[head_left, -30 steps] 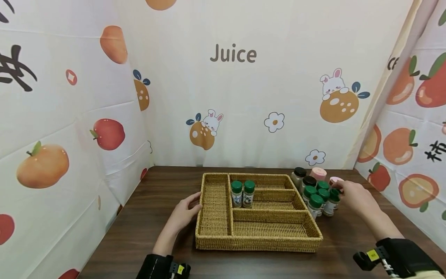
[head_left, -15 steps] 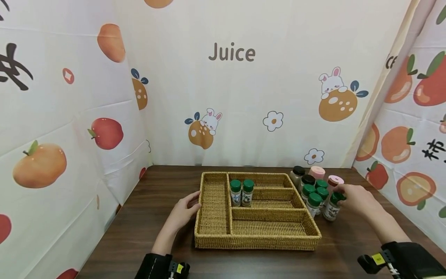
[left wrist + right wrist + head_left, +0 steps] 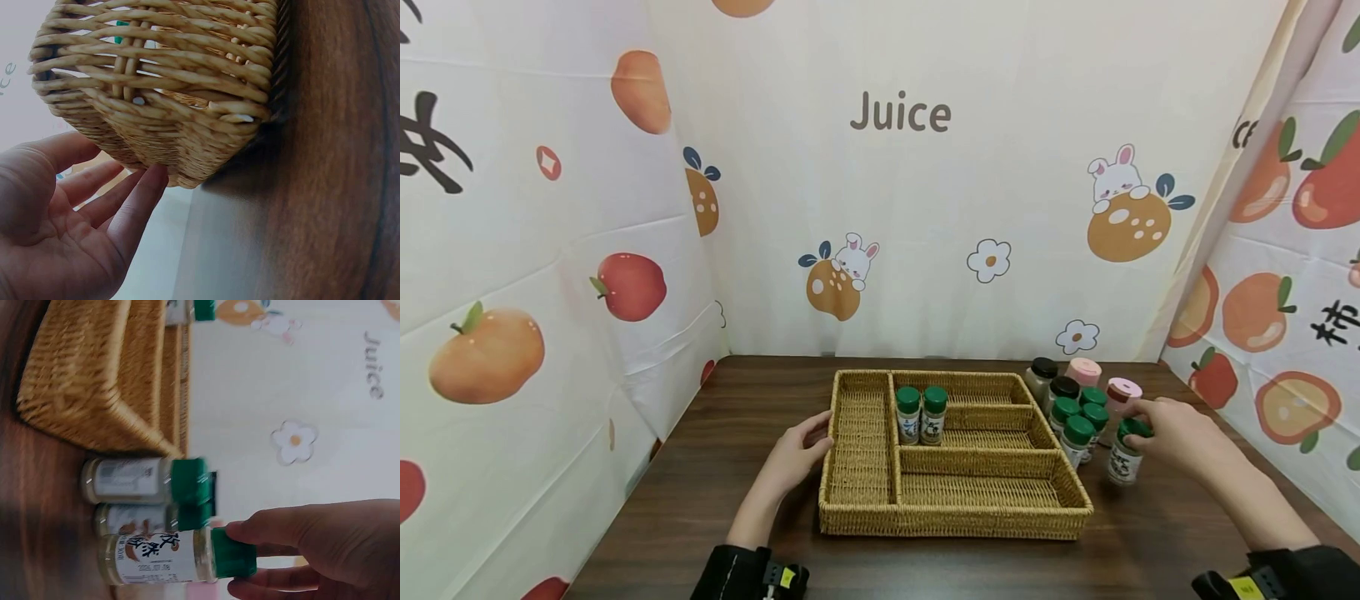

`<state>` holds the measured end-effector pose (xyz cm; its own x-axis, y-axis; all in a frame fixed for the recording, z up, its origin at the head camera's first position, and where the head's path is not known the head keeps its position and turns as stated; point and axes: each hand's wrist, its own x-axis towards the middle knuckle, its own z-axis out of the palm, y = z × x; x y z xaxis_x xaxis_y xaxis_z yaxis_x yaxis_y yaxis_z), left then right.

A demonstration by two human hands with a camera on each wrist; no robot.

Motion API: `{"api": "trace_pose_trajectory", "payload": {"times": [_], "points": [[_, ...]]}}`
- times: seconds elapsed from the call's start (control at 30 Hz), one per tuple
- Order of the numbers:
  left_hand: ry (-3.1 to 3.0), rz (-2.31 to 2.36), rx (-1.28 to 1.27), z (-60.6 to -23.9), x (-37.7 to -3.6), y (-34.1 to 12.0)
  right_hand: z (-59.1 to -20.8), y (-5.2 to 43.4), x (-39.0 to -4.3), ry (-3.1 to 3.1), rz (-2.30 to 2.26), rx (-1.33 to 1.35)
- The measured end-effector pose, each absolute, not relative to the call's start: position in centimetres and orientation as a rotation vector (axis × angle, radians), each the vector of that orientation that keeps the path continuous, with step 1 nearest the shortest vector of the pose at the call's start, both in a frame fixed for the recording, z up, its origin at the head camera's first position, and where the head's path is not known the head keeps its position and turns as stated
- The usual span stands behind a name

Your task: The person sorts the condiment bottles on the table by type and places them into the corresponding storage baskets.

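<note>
Your right hand (image 3: pixel 1172 433) pinches green cap of spice jar (image 3: pixel 1124 457), lower right of frame, just right of wicker tray (image 3: pixel 955 512) on tabletop (image 3: pixel 715 492). Your left hand (image 3: pixel 793 458) relaxed, straight fingers touching tray's left wall.

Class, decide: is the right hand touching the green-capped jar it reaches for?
Touching. The right wrist view shows the right hand with its fingers pinching the green cap of the jar; no gap shows between them.

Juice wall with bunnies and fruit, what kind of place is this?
Probably a small staged booth, not a real kitchen. Printed cloth sheets with fruit and "Juice" hang around a wooden table that holds only a wicker tray and spice jars.
</note>
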<state>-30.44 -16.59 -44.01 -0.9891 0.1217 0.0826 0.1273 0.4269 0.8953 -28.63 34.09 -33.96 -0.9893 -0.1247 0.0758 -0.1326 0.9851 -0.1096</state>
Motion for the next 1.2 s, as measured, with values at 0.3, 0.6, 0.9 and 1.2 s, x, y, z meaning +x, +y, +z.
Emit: {"api": "trace_pose_trajectory", "payload": {"times": [0.3,0.6,0.9,1.2], "points": [[-2.655,-1.646,-0.227,-43.9,-30.3,-17.0,-31.5,31.1,-26.7,-2.904,0.123,0.349],[-2.653,-1.643,-0.215,-43.9,-30.3,-17.2,-29.3,27.4,-26.4,-2.856,0.148,0.399],[-2.652,-1.652,-0.210,-43.7,-30.3,-16.9,-29.1,23.1,-28.1,-2.843,0.246,0.501],[-2.646,-1.652,-0.237,-43.8,-30.4,-16.6,-30.4,19.5,-30.5,-2.887,0.309,0.510]]}}
